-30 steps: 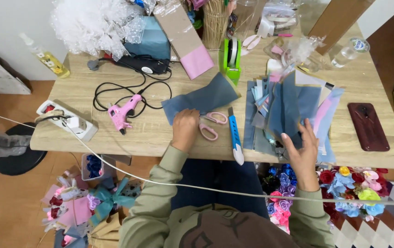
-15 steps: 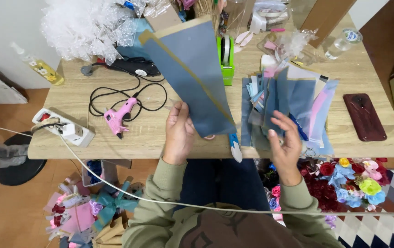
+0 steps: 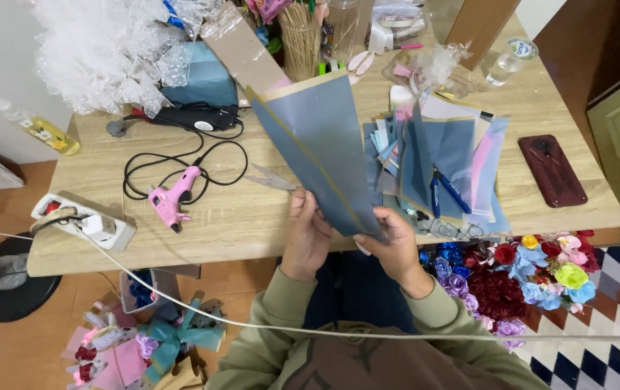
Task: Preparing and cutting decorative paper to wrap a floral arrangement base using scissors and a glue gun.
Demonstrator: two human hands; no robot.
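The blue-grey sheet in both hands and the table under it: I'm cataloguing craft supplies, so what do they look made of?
Blue-grey sheet: apparently matte paper or thin card with a pale gold edge; it stands stiffly upright, held by the left hand and right hand, and creases sharply. Table: light wood-grain top, possibly laminate, smooth low sheen.

Wooden table [image 3: 252,217]: pink glue gun [image 3: 172,201], power strip [image 3: 86,225], scissors [image 3: 272,179], paper stack [image 3: 447,162], phone [image 3: 552,170]
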